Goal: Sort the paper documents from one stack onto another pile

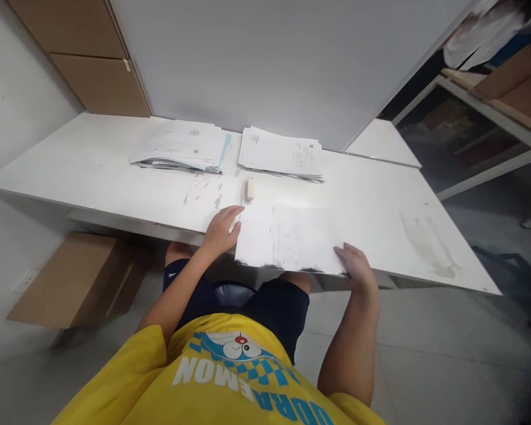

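Note:
A white sheet of paper [292,236] with faint print and dark smudges along its near edge lies at the table's front edge. My right hand [356,262] pinches its right near corner. My left hand [223,229] is at the sheet's left edge, with thumb and fingers apart; whether it touches the paper I cannot tell. Just beyond the left fingertips is a small cream-coloured block [249,189]. Farther back lie two stacks of printed papers, a left stack [181,144] with a light-blue edge showing and a right stack [281,153].
The white table [367,200] stands against a grey panel [256,65], with grey stains on its top. Cardboard boxes [101,82] are stacked at the back left. Another cardboard box [71,277] sits below the left side. A glass-fronted cabinet [473,130] is at the right.

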Demonstrator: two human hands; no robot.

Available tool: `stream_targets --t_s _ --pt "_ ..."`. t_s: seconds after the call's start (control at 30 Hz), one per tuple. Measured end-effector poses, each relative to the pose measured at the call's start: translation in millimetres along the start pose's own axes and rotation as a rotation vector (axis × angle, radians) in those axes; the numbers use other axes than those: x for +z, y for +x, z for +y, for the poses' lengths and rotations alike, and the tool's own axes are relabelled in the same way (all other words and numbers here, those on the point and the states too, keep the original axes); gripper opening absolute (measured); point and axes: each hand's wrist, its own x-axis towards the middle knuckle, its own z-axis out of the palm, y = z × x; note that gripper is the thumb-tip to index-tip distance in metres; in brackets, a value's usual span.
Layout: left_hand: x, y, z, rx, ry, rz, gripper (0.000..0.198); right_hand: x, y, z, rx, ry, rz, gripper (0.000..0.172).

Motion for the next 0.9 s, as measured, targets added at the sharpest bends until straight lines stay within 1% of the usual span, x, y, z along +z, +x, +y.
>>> stream_targets --t_s 0.07,0.17,0.23,0.33,0.47,0.67,0.77,0.9 --pt "2.3 21 -2 0.009 0.096 -0.144 0.047 1 0 0 0.045 0.018 -0.017 0.025" --pt "7.1 43 -7 0.026 0.227 -0.261 0.05 2 -1 -1 0.081 0.046 -0.033 0.027" --pt "10.0 49 -8 0.02 0.269 -0.317 0.052 3 -1 0 0.082 0.058 -0.027 0.027" --pt "12.8 49 -8 -0.025 0.295 -0.38 0.058 4 -2 1 0.088 0.07 -0.017 0.027" --pt "15.1 45 -7 -0.054 0.321 -0.395 0.057 7 -6 1 0.087 0.096 0.003 0.029" --pt "17.6 44 -6 -0.049 0.334 -0.342 0.049 8 -8 3 0.063 0.067 0.025 0.029" --pt "17.1 46 -5 -0.06 0.349 -0.329 0.046 9 -7 4 0.084 0.102 0.037 0.029" --pt "16.7 49 -7 -0.028 0.366 -0.333 0.047 10 -10 2 0.096 0.138 0.046 0.03"
